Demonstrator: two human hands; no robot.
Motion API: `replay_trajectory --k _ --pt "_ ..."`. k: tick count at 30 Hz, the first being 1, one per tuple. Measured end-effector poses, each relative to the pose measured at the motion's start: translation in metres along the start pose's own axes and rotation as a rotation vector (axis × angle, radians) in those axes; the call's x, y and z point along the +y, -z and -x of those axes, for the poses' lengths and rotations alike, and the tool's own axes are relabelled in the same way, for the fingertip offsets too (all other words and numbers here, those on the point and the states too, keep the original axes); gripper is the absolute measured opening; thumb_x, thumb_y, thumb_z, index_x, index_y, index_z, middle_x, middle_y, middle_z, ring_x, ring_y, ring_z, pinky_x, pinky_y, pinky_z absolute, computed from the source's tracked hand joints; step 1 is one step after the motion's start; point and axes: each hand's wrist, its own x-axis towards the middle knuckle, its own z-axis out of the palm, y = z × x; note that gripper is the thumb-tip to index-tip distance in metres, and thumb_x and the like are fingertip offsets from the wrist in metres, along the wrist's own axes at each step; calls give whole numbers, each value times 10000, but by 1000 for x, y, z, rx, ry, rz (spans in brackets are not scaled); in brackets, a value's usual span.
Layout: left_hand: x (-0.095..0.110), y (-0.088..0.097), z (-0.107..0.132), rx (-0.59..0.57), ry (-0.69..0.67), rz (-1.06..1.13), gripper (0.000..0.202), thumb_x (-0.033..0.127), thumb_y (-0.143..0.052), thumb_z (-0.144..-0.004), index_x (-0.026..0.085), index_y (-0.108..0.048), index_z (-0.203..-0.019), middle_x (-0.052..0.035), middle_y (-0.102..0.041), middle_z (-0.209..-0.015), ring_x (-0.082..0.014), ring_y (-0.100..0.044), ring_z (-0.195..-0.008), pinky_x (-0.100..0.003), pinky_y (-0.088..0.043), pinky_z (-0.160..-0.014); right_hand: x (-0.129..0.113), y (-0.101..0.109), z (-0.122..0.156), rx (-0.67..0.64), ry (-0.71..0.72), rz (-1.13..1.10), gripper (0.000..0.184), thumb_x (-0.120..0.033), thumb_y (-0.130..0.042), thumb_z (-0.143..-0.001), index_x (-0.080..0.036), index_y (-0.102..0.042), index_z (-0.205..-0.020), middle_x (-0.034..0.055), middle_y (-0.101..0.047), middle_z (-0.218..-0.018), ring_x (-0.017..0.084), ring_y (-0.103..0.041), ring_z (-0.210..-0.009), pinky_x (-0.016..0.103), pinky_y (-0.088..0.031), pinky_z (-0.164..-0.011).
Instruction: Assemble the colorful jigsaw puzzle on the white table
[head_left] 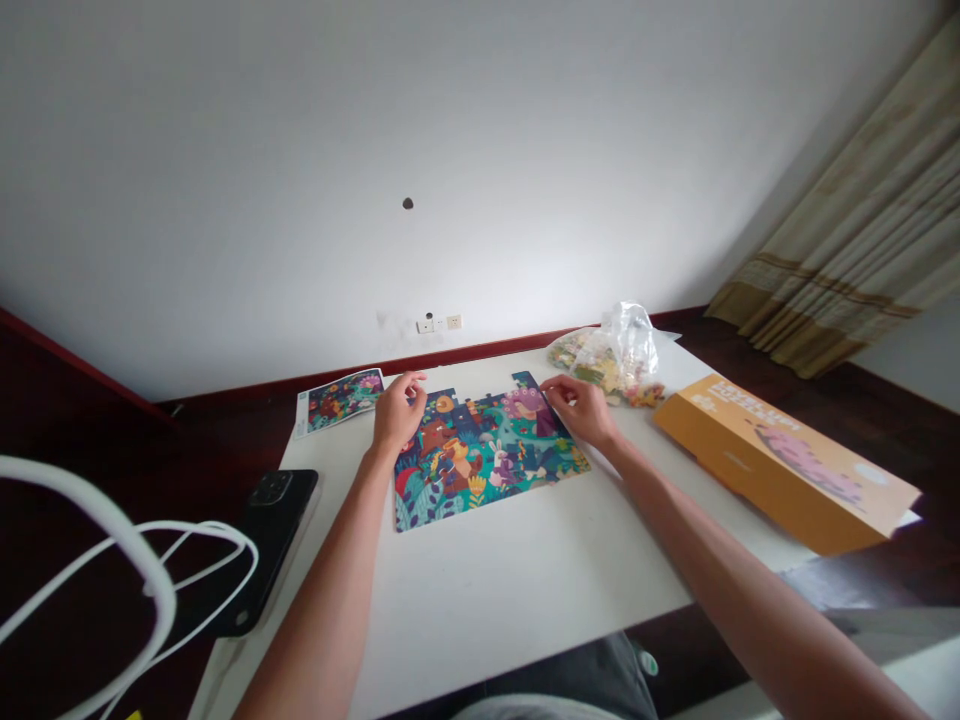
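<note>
A partly assembled jigsaw puzzle (487, 455) with colourful forest animals lies flat on the white table, its far edge stepped and uneven. My left hand (397, 410) is at the puzzle's upper left side, fingers curled in; whatever they may hold is hidden. At the upper right edge, my right hand (581, 408) has thumb and forefinger closed against the puzzle's border. A printed reference picture (341, 402) of the same scene lies beyond my left hand. Behind my right hand rests a clear plastic bag (611, 350) of loose puzzle pieces.
An orange puzzle box (780, 460) lies at the table's right edge. On the left edge is a black phone (274, 550), with a looping white cable (150, 560) in front. The white table (510, 580) stands near a wall with sockets (440, 324); a curtain (847, 230) hangs at right.
</note>
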Motion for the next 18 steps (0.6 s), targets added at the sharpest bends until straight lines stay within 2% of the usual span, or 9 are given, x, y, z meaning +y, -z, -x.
replay_trajectory --k 4,8,12,15,18 --pt "-9 1 -1 11 24 -39 190 135 -698 -784 255 -783 -905 -34 -704 -845 -224 -582 -775 -280 -422 -808 -19 6 5 -374 124 109 280 -422 -645 -913 -252 -783 -1087 25 -786 -943 209 -701 -796 344 -564 -787" --pt "-17 1 -4 22 21 -56 180 146 -703 -779 253 -787 -897 -26 -717 -822 -215 -574 -724 -283 -400 -756 -41 13 11 -601 269 227 370 -457 -733 -871 -310 -757 -1210 43 -770 -1153 246 -712 -978 372 -562 -901" --pt "-22 0 -4 -16 7 -169 181 175 -688 -814 266 -788 -934 -20 -722 -808 -210 -577 -696 -283 -390 -717 -53 14 19 -661 318 320 475 -467 -831 -784 -324 -749 -1230 69 -721 -1247 284 -679 -1109 396 -551 -952" --pt "-22 0 -3 -32 0 -188 177 186 -694 -818 276 -791 -934 -17 -727 -812 -211 -575 -690 -281 -388 -697 -60 9 22 -667 300 376 459 -388 -853 -770 -315 -744 -1210 76 -721 -1223 287 -678 -1092 396 -554 -923" --pt "-24 -1 -3 -37 1 -170 182 182 -706 -812 282 -795 -935 -16 -725 -807 -215 -575 -695 -280 -395 -707 -68 3 14 -706 271 402 495 -349 -888 -718 -286 -721 -1180 72 -740 -1156 283 -688 -1028 373 -559 -828"
